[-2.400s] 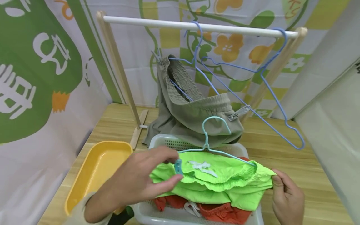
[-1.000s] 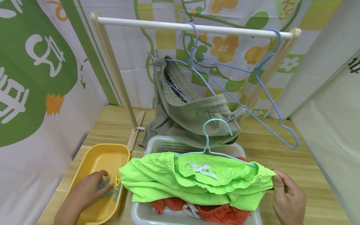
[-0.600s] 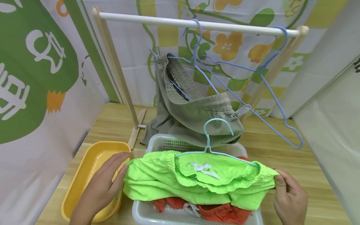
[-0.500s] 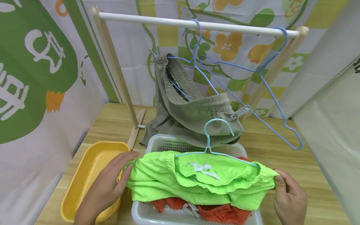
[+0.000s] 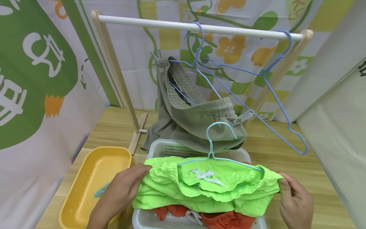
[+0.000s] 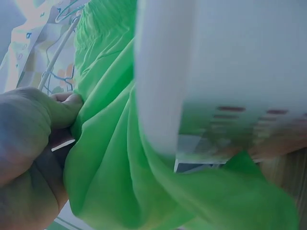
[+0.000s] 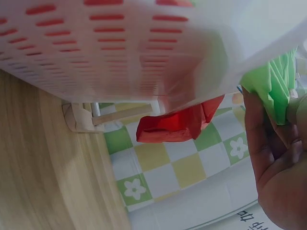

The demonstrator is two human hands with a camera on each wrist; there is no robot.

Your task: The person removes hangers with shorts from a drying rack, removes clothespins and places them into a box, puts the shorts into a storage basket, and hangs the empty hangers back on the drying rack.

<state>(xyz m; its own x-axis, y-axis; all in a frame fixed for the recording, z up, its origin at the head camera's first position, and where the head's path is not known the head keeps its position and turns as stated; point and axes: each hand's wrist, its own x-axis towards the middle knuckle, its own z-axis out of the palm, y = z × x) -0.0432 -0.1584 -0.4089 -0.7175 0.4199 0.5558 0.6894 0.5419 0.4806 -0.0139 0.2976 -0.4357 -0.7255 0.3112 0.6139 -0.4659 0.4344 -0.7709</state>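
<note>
Bright green shorts (image 5: 211, 203) with an elastic waist and white drawstring lie across a white basket (image 5: 140, 219). A light-teal hanger (image 5: 211, 144) has its arms inside the waistband, its hook standing up. My left hand (image 5: 121, 189) grips the shorts' left end; in the left wrist view its thumb lies against the green cloth. On the other side, my right hand (image 5: 295, 200) pinches the right corner of the waist between thumb and fingers. A teal clothespin (image 5: 100, 190) lies in the yellow tray (image 5: 67, 203), beside my left forearm.
Behind the basket, grey shorts (image 5: 183, 124) hang by clothespins from a blue hanger on a rack with a white rail (image 5: 160, 24). Another blue hanger (image 5: 281, 105) hangs bare at right. Red clothing (image 5: 226, 219) lies in the basket. Printed cloth surrounds the wooden table (image 5: 317, 190).
My left hand held a teal clothespin over the shorts, then dipped into the yellow tray. It has since come right and gripped the shorts' left end. My right hand has kept its grip.
</note>
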